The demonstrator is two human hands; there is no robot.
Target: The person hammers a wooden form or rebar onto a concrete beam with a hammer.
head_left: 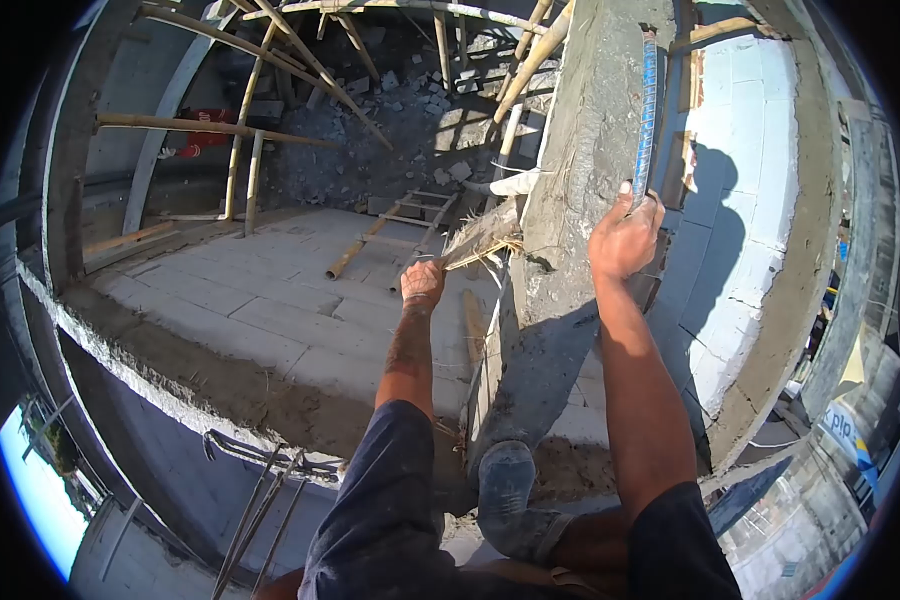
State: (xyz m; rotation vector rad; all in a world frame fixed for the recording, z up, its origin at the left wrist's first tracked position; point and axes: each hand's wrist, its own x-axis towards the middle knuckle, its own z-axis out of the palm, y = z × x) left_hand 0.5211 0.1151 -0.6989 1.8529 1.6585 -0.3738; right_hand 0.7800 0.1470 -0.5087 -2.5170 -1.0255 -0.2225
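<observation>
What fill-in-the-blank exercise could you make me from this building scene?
1. The right hand grips a bar that is mostly ____ in colour.
2. The left hand, gripping a frayed piece, appears ____ (higher or lower) in the picture than the right.
3. Beyond the left hand is a two-railed climbing aid called a ____.
4. The pale blocks carry a dark ____.

Missing words: blue; lower; ladder; shadow.

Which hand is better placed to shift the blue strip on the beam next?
Right, I'd say: the right hand is curled at the near end of the blue strip. The left hand is off the beam's left side, on the frayed piece.
</observation>
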